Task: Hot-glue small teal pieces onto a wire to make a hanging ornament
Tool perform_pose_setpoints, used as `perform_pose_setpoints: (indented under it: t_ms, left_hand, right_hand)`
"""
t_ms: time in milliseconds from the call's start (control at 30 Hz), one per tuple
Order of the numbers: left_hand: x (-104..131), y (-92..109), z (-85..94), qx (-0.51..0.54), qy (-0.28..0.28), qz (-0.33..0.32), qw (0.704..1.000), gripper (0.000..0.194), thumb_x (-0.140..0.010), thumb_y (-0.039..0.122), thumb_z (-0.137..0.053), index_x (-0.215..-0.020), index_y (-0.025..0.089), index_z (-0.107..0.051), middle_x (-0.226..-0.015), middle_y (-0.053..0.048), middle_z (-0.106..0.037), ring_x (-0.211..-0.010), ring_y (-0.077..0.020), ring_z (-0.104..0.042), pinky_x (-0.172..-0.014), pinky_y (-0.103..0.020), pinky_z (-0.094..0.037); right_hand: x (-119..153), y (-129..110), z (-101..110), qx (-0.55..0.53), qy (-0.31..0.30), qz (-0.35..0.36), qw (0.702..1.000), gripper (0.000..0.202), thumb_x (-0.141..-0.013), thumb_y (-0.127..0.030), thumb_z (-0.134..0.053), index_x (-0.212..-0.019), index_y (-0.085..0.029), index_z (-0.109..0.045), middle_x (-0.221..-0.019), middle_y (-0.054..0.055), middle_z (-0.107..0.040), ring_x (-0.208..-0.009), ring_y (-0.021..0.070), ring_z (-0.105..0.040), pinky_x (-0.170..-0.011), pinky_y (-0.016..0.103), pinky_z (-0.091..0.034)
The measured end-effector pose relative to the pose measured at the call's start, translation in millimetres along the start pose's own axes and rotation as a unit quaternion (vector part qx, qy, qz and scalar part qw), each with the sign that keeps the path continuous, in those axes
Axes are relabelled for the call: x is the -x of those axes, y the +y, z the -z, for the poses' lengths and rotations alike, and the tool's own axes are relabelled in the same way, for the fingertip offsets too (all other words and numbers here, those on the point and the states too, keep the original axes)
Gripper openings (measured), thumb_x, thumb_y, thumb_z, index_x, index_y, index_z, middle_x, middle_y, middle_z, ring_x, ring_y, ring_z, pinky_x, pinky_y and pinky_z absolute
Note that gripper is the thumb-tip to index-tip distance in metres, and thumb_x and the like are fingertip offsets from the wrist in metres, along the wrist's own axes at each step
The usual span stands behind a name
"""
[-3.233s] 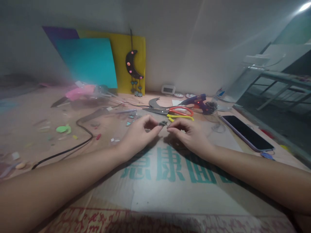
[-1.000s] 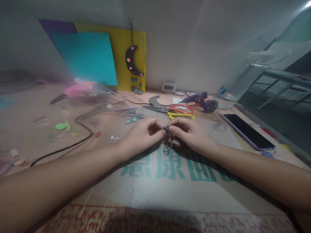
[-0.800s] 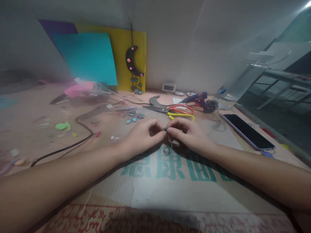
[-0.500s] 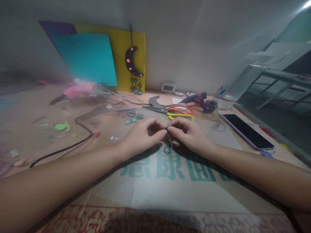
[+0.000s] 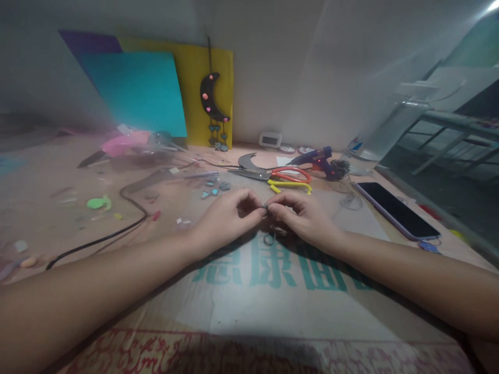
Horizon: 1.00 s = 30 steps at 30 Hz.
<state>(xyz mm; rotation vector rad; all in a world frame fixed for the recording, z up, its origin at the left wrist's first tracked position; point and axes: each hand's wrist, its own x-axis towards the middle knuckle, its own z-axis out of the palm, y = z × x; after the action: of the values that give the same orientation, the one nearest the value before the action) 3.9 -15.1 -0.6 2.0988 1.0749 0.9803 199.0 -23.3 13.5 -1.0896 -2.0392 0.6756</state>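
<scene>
My left hand (image 5: 236, 217) and my right hand (image 5: 302, 215) meet over the middle of the table, each pinching a thin grey-green cord (image 5: 270, 239). Most of the cord hides behind the fingers; its curled end hangs below the fingertips. Just beyond the hands lie scissors (image 5: 255, 175) with one red and one yellow handle. Small grey pieces with blue faces (image 5: 210, 193) rest to the left of the scissors, apart from my hands. A grey crescent (image 5: 249, 161) sits behind the blades.
A glue gun (image 5: 317, 157) and a bundle of cord (image 5: 340, 169) lie at the back right, near a phone (image 5: 397, 210) and a clear jug (image 5: 393, 130). A black cable (image 5: 101, 240) crosses the left side. A decorated crescent (image 5: 210, 98) hangs before yellow card (image 5: 175, 57).
My fingertips have shifted slightly on the cord, the right ones closing nearer the left. The hanging end has moved a little and shows less below the right hand.
</scene>
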Motion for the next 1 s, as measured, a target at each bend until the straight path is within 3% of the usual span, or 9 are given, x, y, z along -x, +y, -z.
perform_pose_setpoints:
  t_ms: [167,600,1000]
  left_hand:
    - [1.4,3.4,1.2,-0.012,-0.005,-0.010,1.000,0.015,-0.085,0.032,-0.058,-0.079,0.018,-0.060,-0.075,0.000,-0.066,-0.070,-0.0140,-0.060,-0.063,-0.025,-0.045]
    - [1.7,-0.1,-0.8,-0.009,0.002,-0.009,1.000,0.020,-0.084,0.039,-0.062,-0.082,0.019,-0.062,-0.079,0.000,-0.068,-0.072,-0.0146,-0.062,-0.067,-0.026,-0.047]
    - [1.8,3.6,3.9,0.000,-0.006,-0.021,1.000,0.015,-0.089,0.029,-0.053,-0.082,0.018,-0.060,-0.078,0.000,-0.065,-0.074,-0.0138,-0.060,-0.068,-0.025,-0.045]
  right_hand:
    - [-0.8,-1.9,-0.4,0.024,-0.008,-0.017,1.000,0.016,-0.085,-0.032,-0.061,-0.083,-0.017,-0.066,-0.075,0.002,-0.069,-0.066,0.0135,-0.061,-0.060,0.024,-0.047]
    - [0.8,0.3,-0.1,0.031,0.012,0.025,0.999,0.019,-0.090,-0.031,-0.054,-0.080,-0.018,-0.065,-0.075,0.002,-0.069,-0.069,0.0138,-0.062,-0.064,0.024,-0.048]
    - [1.7,3.4,0.5,0.022,0.005,0.034,0.999,0.024,-0.094,-0.033,-0.050,-0.082,-0.017,-0.065,-0.075,0.002,-0.068,-0.069,0.0130,-0.061,-0.066,0.024,-0.047]
